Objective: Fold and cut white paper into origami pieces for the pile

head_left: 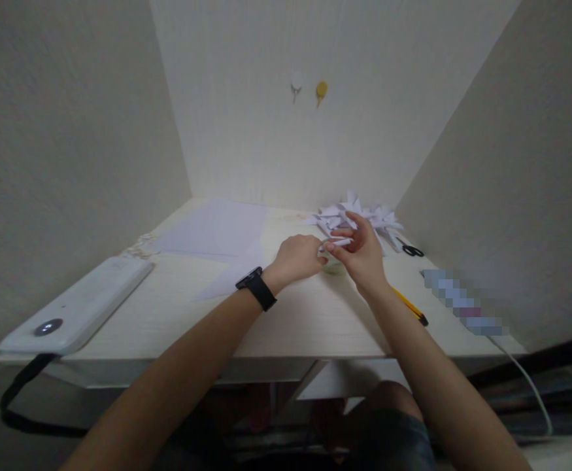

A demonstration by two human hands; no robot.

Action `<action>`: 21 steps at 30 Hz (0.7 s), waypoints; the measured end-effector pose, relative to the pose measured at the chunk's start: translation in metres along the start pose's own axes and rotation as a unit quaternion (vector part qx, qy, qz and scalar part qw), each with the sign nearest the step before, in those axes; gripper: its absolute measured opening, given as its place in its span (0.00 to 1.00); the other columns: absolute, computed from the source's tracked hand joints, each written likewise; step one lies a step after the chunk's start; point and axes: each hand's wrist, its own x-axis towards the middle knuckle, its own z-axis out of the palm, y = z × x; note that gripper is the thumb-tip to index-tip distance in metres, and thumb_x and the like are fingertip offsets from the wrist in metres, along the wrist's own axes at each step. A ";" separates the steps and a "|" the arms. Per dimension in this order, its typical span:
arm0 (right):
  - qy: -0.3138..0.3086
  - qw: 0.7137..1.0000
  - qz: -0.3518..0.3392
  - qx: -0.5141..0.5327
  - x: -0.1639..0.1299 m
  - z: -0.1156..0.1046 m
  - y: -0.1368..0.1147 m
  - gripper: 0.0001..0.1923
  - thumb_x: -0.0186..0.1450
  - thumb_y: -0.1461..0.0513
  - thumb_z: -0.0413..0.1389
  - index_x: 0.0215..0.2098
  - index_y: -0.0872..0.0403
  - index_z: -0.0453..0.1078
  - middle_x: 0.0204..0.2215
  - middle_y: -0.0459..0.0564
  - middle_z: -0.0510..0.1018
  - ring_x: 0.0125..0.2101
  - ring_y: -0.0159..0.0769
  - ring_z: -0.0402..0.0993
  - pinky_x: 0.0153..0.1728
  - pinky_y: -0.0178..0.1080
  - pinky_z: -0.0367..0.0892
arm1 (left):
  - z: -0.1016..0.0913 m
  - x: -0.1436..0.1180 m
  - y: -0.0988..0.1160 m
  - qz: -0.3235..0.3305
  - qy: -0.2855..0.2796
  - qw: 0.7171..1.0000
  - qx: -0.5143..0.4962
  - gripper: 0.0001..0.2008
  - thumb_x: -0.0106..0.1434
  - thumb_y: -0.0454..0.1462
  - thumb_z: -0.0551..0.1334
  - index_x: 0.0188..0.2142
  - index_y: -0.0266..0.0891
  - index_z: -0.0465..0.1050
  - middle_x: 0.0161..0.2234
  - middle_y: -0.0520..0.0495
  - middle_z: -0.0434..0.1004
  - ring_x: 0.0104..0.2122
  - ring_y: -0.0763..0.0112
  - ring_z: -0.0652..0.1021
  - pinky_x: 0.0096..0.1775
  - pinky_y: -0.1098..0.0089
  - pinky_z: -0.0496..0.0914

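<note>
The paper strip (337, 243) sat between both hands, just above the bench (310, 314) near its middle. It was small, white and narrow, seemingly rolled or folded along its length; the fine detail was too small to read. It looked nearly weightless, limp where single-layered and a little stiffer where doubled, and it would likely crease or tear under a hard pinch. By my judgement the best hold was a light pinch at the ends, with the middle left free.

The right hand (361, 258) had its grip closed on the strip, thumb and forefinger pinched near one end and the other fingers raised and loosely curled. The left hand (298, 256) was curled into a loose fist with its fingertips meeting the strip's near end; its grip seemed closed on that end, though the knuckles hid the contact. A black watch (256, 288) banded the left wrist.

Just behind the hands lay a pile (359, 219) of white folded paper pieces with sharp points and crisp creases. Black scissors (412, 250) rested to its right. A yellow pencil (410, 306) lay beside the right forearm. Flat paper sheets (212, 229), thin and matte, were spread on the left. A smooth white device (77, 306) with a dark round button lay at the left edge. The bench was pale wood grain, matte and hard.
</note>
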 end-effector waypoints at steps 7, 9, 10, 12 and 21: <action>-0.010 0.996 0.088 0.007 -0.009 0.011 0.010 0.36 0.49 0.54 0.69 0.53 0.48 0.63 0.30 0.47 0.81 0.26 0.45 0.80 0.30 0.49 0.78 | -0.001 -0.002 0.003 -0.001 0.001 0.999 0.041 0.15 0.65 0.41 0.55 0.40 0.39 0.80 0.37 0.38 0.82 0.38 0.55 0.81 0.38 0.63 0.70; 0.004 0.996 0.084 0.016 -0.010 0.013 0.009 0.34 0.49 0.54 0.69 0.52 0.48 0.63 0.28 0.46 0.80 0.25 0.45 0.80 0.29 0.49 0.78 | -0.001 -0.003 0.005 0.000 0.004 0.999 0.040 0.15 0.65 0.41 0.55 0.40 0.38 0.80 0.37 0.38 0.82 0.38 0.55 0.81 0.38 0.63 0.70; 0.013 0.996 0.081 0.019 -0.009 0.014 0.009 0.34 0.49 0.55 0.68 0.51 0.48 0.63 0.28 0.46 0.80 0.24 0.44 0.79 0.28 0.48 0.77 | -0.001 -0.004 0.005 0.001 0.006 0.999 0.037 0.15 0.65 0.41 0.55 0.40 0.38 0.79 0.36 0.37 0.82 0.38 0.55 0.81 0.38 0.63 0.70; 0.028 0.997 0.070 0.018 -0.008 0.014 0.009 0.32 0.47 0.55 0.69 0.48 0.49 0.64 0.27 0.45 0.80 0.22 0.42 0.78 0.27 0.46 0.76 | -0.002 -0.005 0.005 0.011 0.018 1.000 0.022 0.16 0.66 0.42 0.55 0.41 0.36 0.78 0.36 0.36 0.81 0.37 0.54 0.81 0.37 0.63 0.69; 0.044 0.998 0.038 0.013 -0.004 -0.008 0.007 0.34 0.47 0.52 0.70 0.48 0.48 0.64 0.28 0.46 0.80 0.22 0.40 0.77 0.28 0.44 0.73 | -0.022 0.004 -0.015 0.118 -0.047 0.946 -0.300 0.13 0.63 0.41 0.61 0.39 0.35 0.80 0.30 0.46 0.80 0.25 0.73 0.75 0.30 0.72 0.66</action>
